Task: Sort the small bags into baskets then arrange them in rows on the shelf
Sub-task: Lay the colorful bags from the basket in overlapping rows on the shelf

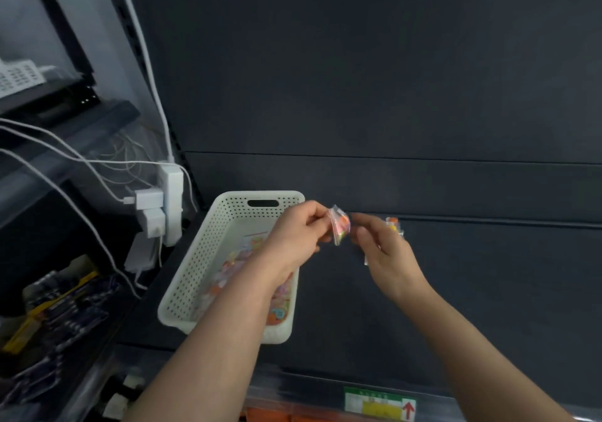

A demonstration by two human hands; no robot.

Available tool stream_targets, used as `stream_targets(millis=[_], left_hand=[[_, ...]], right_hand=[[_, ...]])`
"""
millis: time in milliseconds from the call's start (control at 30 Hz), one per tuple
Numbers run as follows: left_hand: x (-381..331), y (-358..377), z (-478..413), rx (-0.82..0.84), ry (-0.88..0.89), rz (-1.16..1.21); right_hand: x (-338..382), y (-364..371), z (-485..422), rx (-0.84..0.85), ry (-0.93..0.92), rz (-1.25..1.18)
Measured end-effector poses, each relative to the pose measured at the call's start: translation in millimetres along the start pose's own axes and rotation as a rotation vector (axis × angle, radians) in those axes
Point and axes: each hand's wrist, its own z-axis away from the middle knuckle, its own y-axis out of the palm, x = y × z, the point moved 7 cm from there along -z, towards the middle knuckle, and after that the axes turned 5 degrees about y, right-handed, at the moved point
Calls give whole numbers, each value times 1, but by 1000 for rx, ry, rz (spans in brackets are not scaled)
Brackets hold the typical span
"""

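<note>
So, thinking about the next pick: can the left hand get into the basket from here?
Probably yes: the basket is open-topped just below the left hand, though that hand pinches a small bag now.

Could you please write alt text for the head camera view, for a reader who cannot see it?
A person's left hand pinches a small clear bag of colourful pieces above a dark shelf, with the right hand close beside it. A white perforated basket holding more small bags sits on the shelf to the left.
</note>
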Motion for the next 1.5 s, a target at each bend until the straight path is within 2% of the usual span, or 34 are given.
stream_targets(millis=[100, 200, 300, 367, 433, 533, 667, 767, 867, 1000, 1067, 1167, 1267, 1400, 1500], left_hand=[[0, 32, -3, 56, 0, -9], [-1, 52, -3, 7, -55, 100], [-1, 74, 2, 54, -135, 291], [-1, 84, 3, 61, -119, 233], [0, 86, 1, -1, -96, 166], [5, 89, -4, -72, -115, 179], [5, 95, -6, -44, -106, 123], [5, 100, -4, 12, -114, 115], [10, 105, -2, 42, -167, 201], [14, 111, -2, 88, -235, 418], [15, 113, -3, 146, -237, 442], [18, 114, -4, 202, -236, 343], [28, 111, -7, 123, -262, 267], [41, 103, -12, -10, -223, 128], [53, 102, -12, -33, -209, 34]], right_hand=[[-9, -15, 2, 44, 76, -229], [-23, -38, 8, -63, 123, -261], [-36, -56, 14, -161, 167, -356], [-42, -62, 16, -166, 197, -420], [-47, -66, 18, -170, 234, -500], [-54, -68, 19, -176, 283, -559], [-55, -67, 18, -135, 288, -628], [-57, -72, 15, -156, 268, -561], [-69, -71, 13, -195, 334, -558], [-75, -65, 11, -138, 368, -584], [-75, -63, 11, -109, 357, -578], [-79, -65, 10, -131, 378, -551], [-83, -66, 9, -126, 389, -547], [-91, -60, 11, 7, 400, -526], [-101, -60, 12, -41, 413, -375]])
